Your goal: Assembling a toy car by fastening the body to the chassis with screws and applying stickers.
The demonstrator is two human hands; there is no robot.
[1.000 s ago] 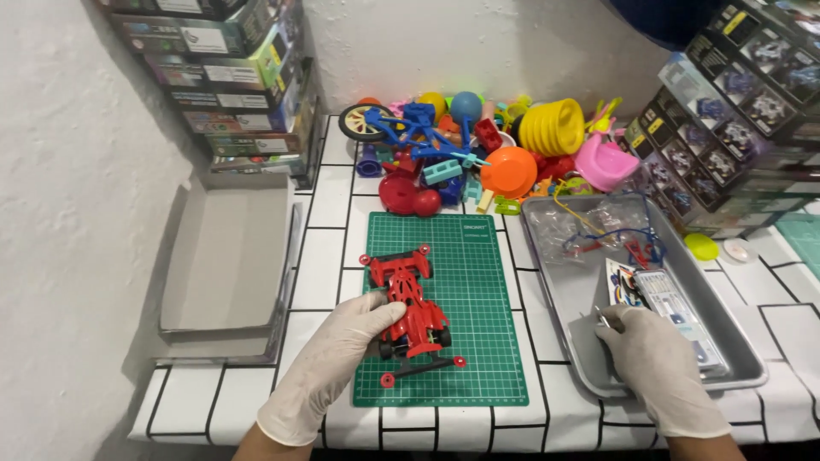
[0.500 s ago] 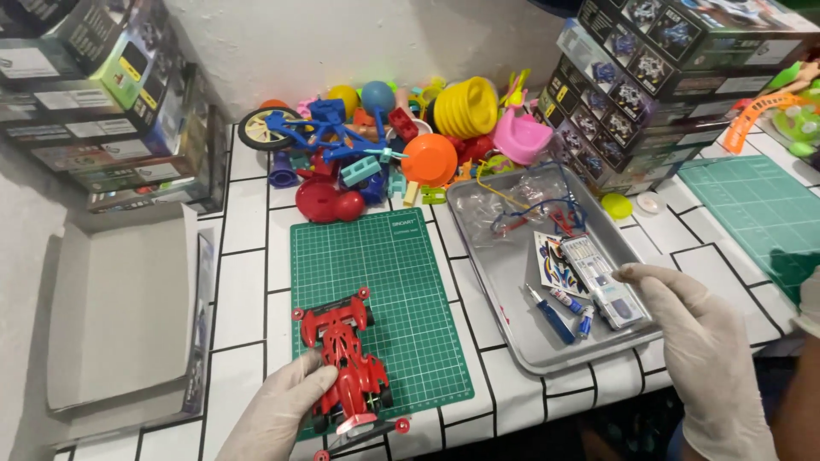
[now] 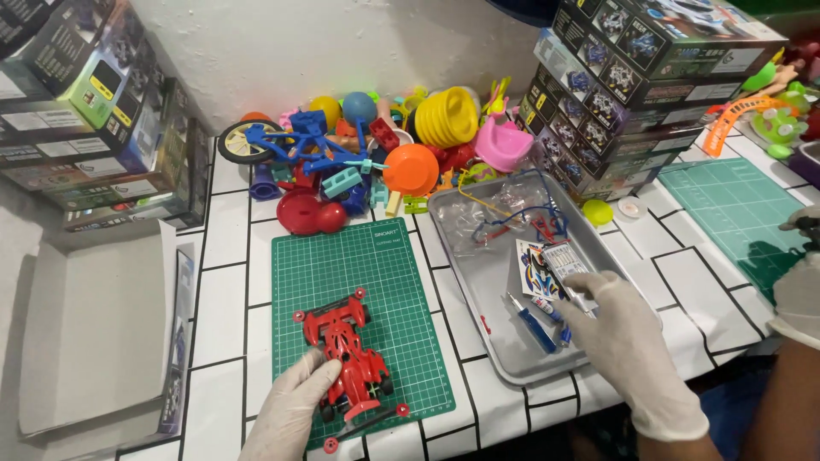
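A red toy race car (image 3: pixel 348 353) lies on a green cutting mat (image 3: pixel 367 273). My left hand (image 3: pixel 295 401), in a white glove, rests on the car's left side and grips it. To the right, my gloved right hand (image 3: pixel 619 329) reaches into a metal tray (image 3: pixel 478 282), its fingers closed around a small grey part. A blue-handled screwdriver (image 3: pixel 534 324), a sticker sheet (image 3: pixel 538 266) and clear plastic bags with wires (image 3: pixel 512 209) lie in the tray.
A heap of colourful plastic toys (image 3: pixel 384 145) sits against the wall. Stacked kit boxes stand left (image 3: pixel 85 128) and right (image 3: pixel 632 94). An open cardboard box (image 3: pixel 94 333) lies at left. Another person's gloved hand (image 3: pixel 799 290) is beside a second green mat (image 3: pixel 735 213).
The view has swung right and down. My right hand has moved further into the tray and closed on a small part. My left hand stays on the red car.
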